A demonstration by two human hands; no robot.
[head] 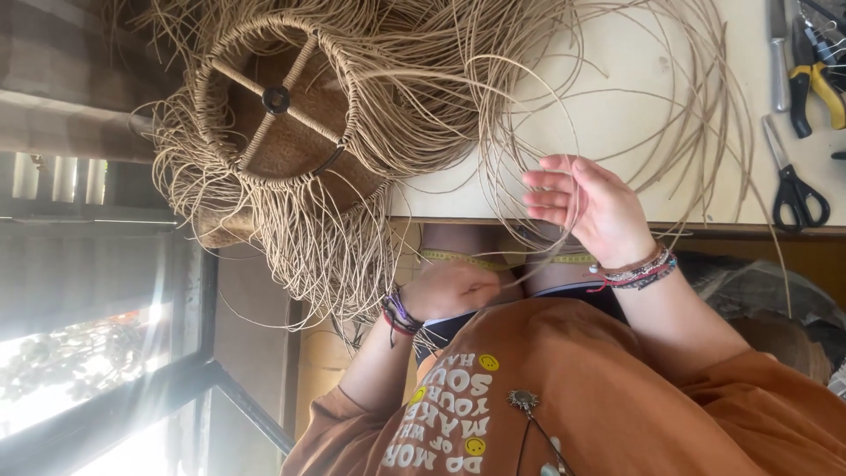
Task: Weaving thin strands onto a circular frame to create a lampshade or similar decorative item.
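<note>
The half-woven basket [278, 115] sits at the left edge of the tabletop [634, 115], its loose fringe hanging off the edge. It looks light but snaggy, so grip the stiff ring frame, not the strands. Your left hand [454, 289] is clenched on a strand below the table edge. Your right hand [586, 207] is half open, fingers guiding the springy cord [529, 97]. Pliers [815, 88] and scissors [793, 185] lie at the right edge.

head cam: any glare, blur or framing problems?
Head view: blown-out glare from the window at lower left; the woven frame and cords sharp; right hand evenly lit, left hand in shade below the table edge; scissors crisp.
</note>
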